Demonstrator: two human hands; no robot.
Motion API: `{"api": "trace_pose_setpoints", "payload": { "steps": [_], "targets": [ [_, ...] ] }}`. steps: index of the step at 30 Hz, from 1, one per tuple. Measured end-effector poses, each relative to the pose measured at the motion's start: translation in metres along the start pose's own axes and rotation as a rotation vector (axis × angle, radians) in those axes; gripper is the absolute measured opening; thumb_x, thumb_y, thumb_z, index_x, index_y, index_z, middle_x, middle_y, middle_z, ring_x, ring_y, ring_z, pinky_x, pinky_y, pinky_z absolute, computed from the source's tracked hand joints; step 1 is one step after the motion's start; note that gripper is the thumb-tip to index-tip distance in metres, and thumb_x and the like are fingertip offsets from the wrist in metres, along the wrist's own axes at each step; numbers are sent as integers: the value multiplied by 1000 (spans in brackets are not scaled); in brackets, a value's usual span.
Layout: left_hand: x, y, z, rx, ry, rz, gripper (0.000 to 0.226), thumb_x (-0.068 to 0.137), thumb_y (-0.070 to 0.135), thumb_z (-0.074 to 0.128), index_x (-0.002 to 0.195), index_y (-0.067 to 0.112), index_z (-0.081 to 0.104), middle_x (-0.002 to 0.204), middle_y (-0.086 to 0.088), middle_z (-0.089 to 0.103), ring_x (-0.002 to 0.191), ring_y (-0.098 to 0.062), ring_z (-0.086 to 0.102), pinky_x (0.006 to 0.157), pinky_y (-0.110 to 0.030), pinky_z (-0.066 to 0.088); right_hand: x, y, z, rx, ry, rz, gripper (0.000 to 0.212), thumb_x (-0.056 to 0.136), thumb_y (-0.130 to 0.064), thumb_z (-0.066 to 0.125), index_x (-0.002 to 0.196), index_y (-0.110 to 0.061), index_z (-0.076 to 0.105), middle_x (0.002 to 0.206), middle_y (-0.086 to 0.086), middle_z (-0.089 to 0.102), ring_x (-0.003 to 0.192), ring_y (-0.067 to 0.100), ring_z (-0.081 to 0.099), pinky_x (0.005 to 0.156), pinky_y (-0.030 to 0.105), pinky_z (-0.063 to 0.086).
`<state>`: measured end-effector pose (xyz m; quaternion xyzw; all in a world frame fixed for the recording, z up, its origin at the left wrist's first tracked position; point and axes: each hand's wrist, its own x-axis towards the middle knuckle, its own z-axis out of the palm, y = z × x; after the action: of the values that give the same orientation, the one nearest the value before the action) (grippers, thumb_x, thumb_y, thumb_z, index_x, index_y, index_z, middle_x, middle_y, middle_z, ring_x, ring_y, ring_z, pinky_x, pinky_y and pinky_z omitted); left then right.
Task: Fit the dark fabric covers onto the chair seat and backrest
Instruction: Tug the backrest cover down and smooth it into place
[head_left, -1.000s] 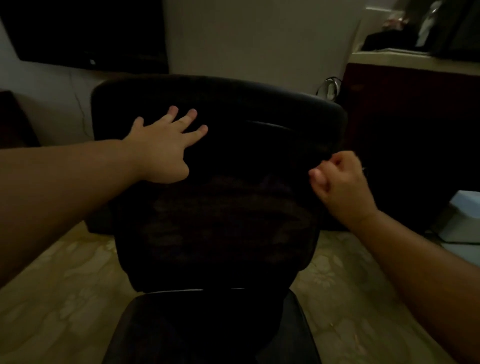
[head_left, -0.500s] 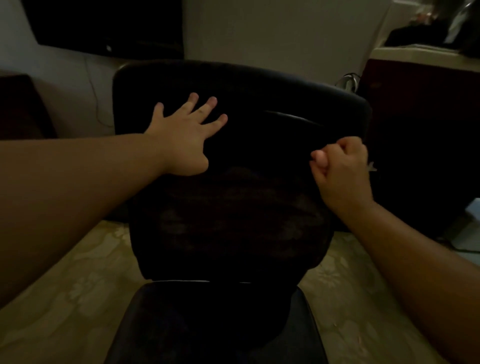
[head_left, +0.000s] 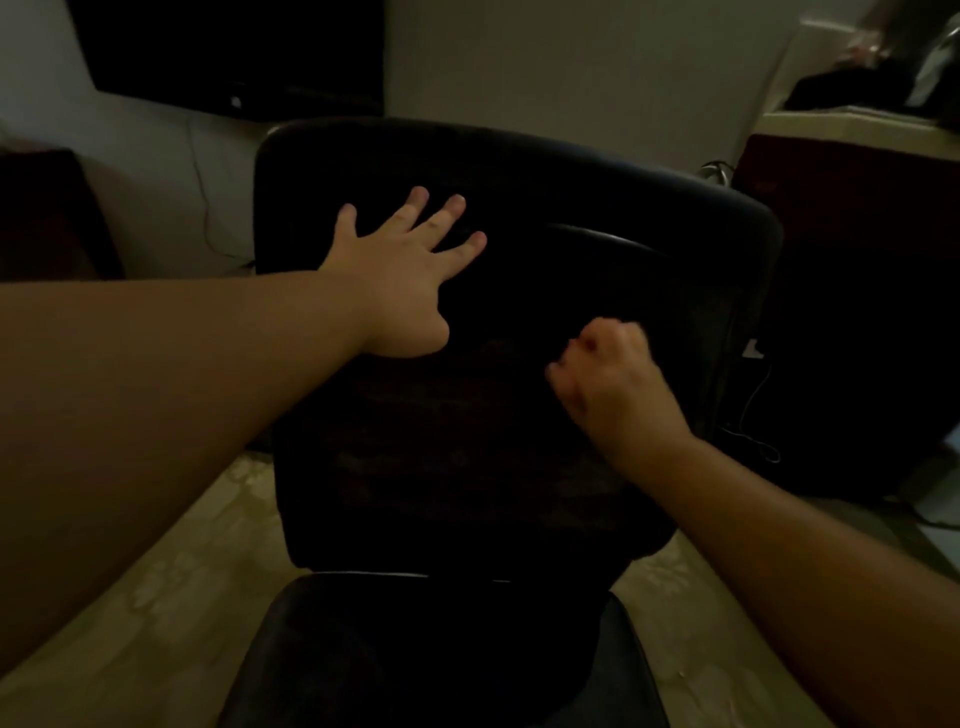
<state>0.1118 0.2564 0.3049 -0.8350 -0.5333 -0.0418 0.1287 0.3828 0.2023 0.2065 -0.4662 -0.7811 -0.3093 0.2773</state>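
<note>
Roughly centre frame, dim light, details hard to read.
Backrest (head_left: 498, 332): upright, facing the camera, wrapped in dark fabric cover (head_left: 675, 244) with a fold or seam line running across its upper right part.
Seat (head_left: 431, 654): dark, just below the backrest at the bottom of the view; whether it wears a cover cannot be told.
Left hand (head_left: 400, 280): flat, fingers spread and straight, palm pressed on the upper left of the backrest fabric; grips nothing.
Right hand (head_left: 613, 379): fingers curled into a fist against the middle right of the backrest; looks like it pinches the dark fabric, but too dark to be sure.
Floor (head_left: 156, 597): pale patterned, both sides of the chair.
Wall (head_left: 545, 78): light, behind the chair.
Dark screen (head_left: 234, 52): on the wall, upper left.
Cabinet (head_left: 857, 312): dark, right of the chair, with cables (head_left: 753, 405) hanging beside it.
</note>
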Motion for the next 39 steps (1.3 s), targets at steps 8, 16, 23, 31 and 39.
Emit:
{"api": "trace_pose_setpoints", "payload": {
  "steps": [8, 16, 23, 31, 39],
  "targets": [
    [-2, -3, 8, -25, 90, 34, 100, 86, 51, 55, 164, 49, -7, 176, 9, -21, 162, -22, -20, 123, -75, 2, -7, 32, -8, -21, 114, 422, 24, 104, -23, 61, 89, -5, 62, 111, 19, 50, 98, 35, 48, 80, 36, 39],
    [-50, -37, 20, -266, 397, 70, 97, 88, 42, 63, 169, 33, 11, 179, -3, -1, 164, -26, 5, 131, -53, 14, -1, 0, -13, -18, -53, 144, 13, 95, -17, 68, 90, -6, 62, 108, 19, 53, 95, 37, 50, 78, 51, 56],
    [-93, -62, 99, -1716, 245, -725, 60, 106, 61, 43, 159, 33, 45, 157, -4, 53, 140, -32, 53, 112, -42, 42, 27, -44, 8, 85, -17, 182, 20, 104, -27, 59, 99, -9, 64, 117, 14, 49, 103, 28, 46, 83, 38, 48],
    [-106, -62, 117, -1656, 81, -434, 46, 112, 57, 23, 150, 47, 47, 139, 20, 56, 119, 1, 59, 87, -25, 42, 29, -14, -8, -119, 16, 328, 16, 99, -23, 65, 99, -7, 63, 115, 18, 50, 104, 33, 46, 82, 46, 52],
    [-82, -86, 145, -1605, 67, -414, 59, 112, 53, 27, 167, 31, 24, 157, 28, 8, 141, 1, 13, 115, -28, 14, 42, -53, 21, -299, -343, -471, 18, 84, -20, 82, 90, -17, 66, 91, 9, 58, 96, 36, 48, 76, 51, 50]
  ]
}}
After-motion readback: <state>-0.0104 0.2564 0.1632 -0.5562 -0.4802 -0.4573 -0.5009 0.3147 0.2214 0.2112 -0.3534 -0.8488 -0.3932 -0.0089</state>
